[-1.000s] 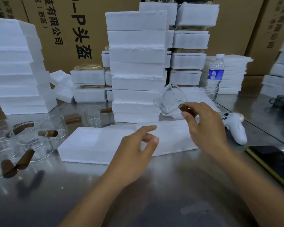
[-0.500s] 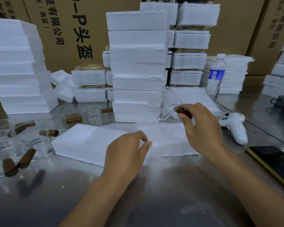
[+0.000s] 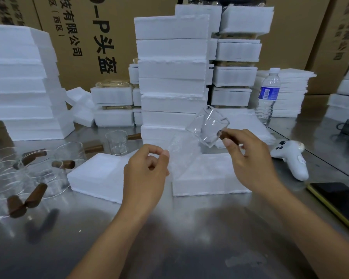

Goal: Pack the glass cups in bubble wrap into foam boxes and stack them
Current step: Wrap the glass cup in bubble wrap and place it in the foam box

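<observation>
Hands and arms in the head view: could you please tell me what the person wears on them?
The left hand and right hand are bare: no gloves, rings or watch show. No sleeves show either; both arms are uncovered to the picture's edge.

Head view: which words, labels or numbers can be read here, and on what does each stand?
"技有限公司": printed sideways on the cardboard carton.
"(西区)": smaller print beside it, same carton.
"-P头盔": large print, same carton.
Blue label on the water bottle: too small to read.
Print on the right carton and the far-left carton: too blurred to read.
</observation>
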